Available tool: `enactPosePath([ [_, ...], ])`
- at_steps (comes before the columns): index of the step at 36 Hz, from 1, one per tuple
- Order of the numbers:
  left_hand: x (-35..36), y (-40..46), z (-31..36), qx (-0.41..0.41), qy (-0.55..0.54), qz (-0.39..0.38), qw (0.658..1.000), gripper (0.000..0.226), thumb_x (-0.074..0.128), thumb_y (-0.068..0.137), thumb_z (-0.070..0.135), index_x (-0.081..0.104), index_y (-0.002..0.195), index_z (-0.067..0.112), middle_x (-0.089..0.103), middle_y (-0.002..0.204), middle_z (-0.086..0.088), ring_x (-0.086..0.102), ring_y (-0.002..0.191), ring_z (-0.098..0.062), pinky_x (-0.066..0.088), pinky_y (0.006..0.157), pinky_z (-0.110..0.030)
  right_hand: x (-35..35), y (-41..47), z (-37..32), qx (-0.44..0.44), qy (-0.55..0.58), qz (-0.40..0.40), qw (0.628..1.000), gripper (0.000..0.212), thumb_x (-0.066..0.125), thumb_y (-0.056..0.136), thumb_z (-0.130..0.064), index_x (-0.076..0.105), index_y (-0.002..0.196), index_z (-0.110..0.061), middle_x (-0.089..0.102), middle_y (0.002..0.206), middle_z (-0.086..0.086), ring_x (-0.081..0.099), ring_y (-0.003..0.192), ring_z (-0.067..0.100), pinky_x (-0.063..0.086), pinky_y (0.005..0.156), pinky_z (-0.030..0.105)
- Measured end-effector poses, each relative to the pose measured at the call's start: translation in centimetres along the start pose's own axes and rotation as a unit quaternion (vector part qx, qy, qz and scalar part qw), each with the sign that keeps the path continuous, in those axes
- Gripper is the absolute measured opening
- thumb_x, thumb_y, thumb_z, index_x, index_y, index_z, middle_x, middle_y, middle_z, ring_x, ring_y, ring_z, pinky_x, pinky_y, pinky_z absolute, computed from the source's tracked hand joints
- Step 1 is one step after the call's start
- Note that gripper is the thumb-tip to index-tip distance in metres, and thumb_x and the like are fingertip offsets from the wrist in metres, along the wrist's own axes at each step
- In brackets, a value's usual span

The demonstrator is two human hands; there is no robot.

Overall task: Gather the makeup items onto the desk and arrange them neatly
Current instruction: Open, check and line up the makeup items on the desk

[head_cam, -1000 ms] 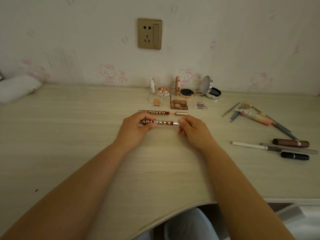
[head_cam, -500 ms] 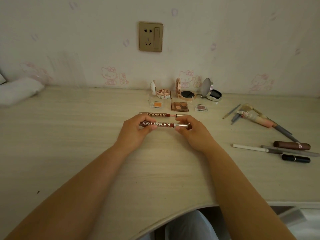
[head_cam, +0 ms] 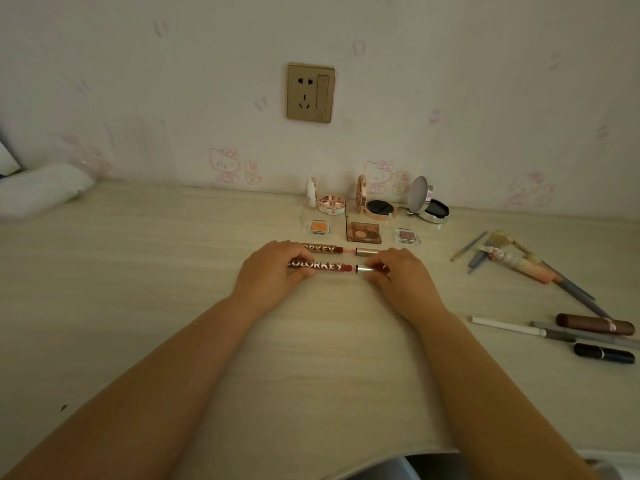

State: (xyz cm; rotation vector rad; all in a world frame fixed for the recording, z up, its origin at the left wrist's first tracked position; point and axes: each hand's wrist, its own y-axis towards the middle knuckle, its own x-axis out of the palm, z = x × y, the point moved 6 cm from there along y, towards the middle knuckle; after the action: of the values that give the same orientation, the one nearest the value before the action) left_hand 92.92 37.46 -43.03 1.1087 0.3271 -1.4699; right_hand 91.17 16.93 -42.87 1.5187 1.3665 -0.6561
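Gripping one lip gloss tube (head_cam: 323,267) (lettered COLORKEY) at either end, the left hand (head_cam: 268,277) and right hand (head_cam: 401,277) hold it on the desk (head_cam: 138,289), just before a second tube (head_cam: 325,250).

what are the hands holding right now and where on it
Both hold the nearer lip gloss: the left hand grips its lettered tube end, the right hand pinches its silver cap end.

L hand (head_cam: 268,277) & R hand (head_cam: 403,278) fwd on outstretched forearms, fingers curled, pinching.
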Motion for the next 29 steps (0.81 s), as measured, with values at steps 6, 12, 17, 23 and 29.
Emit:
enactPosePath([
  [6, 0.4, 0.7, -0.4, 0.023, 0.034, -0.001, 0.999, 0.016, 0.066, 0.085, 0.032, 0.068, 0.1, 0.028, 0.062, 0.091, 0.009, 0.051, 0.088, -0.013, 0.04, 0.072, -0.029, 0.1, 0.4, 0.7, 0.008, 0.004, 0.023, 1.0, 0.021, 0.061, 0.089, -0.03, 0.067, 0.104, -0.016, 0.063, 0.102, 0.0, 0.05, 0.098, 0.015, 0.034, 0.079, 0.019],
  [12, 0.4, 1.1, -0.5, 0.029, 0.058, 0.003, 0.998, 0.019, 0.066, 0.085, 0.032, 0.069, 0.103, 0.027, 0.063, 0.095, 0.006, 0.052, 0.09, -0.015, 0.039, 0.071, -0.028, 0.3, 0.6, 0.8, 0.01, 0.013, 0.025, 1.0, 0.02, 0.06, 0.09, -0.024, 0.067, 0.107, -0.015, 0.062, 0.105, 0.002, 0.053, 0.099, 0.016, 0.038, 0.083, 0.02],
  [17, 0.5, 1.6, -0.5, 0.033, 0.087, 0.019, 0.996, 0.021, 0.065, 0.085, 0.032, 0.069, 0.105, 0.024, 0.065, 0.099, 0.003, 0.053, 0.093, -0.019, 0.038, 0.07, -0.028, 0.4, 1.0, 0.7, 0.016, 0.015, 0.035, 0.999, 0.021, 0.058, 0.091, -0.018, 0.066, 0.11, -0.013, 0.061, 0.108, 0.004, 0.053, 0.103, 0.019, 0.039, 0.086, 0.023],
  [23, 0.6, 1.7, 0.1, 0.057, 0.122, 0.042, 0.99, 0.021, 0.067, 0.083, 0.029, 0.071, 0.101, 0.02, 0.067, 0.095, -0.001, 0.055, 0.088, -0.024, 0.037, 0.066, -0.029, 0.4, 1.2, 0.5, 0.014, 0.001, 0.048, 0.999, 0.021, 0.057, 0.09, -0.013, 0.066, 0.109, -0.01, 0.06, 0.107, 0.007, 0.051, 0.103, 0.023, 0.038, 0.086, 0.028],
  [29, 0.1, 1.4, -0.5, 0.013, 0.114, 0.032, 0.993, 0.023, 0.063, 0.086, 0.032, 0.069, 0.107, 0.023, 0.065, 0.101, 0.002, 0.053, 0.095, -0.021, 0.039, 0.072, -0.032, 0.3, 1.0, 0.7, 0.023, 0.004, 0.056, 0.998, 0.02, 0.057, 0.09, -0.013, 0.066, 0.108, -0.009, 0.06, 0.106, 0.008, 0.051, 0.102, 0.023, 0.039, 0.085, 0.028],
])
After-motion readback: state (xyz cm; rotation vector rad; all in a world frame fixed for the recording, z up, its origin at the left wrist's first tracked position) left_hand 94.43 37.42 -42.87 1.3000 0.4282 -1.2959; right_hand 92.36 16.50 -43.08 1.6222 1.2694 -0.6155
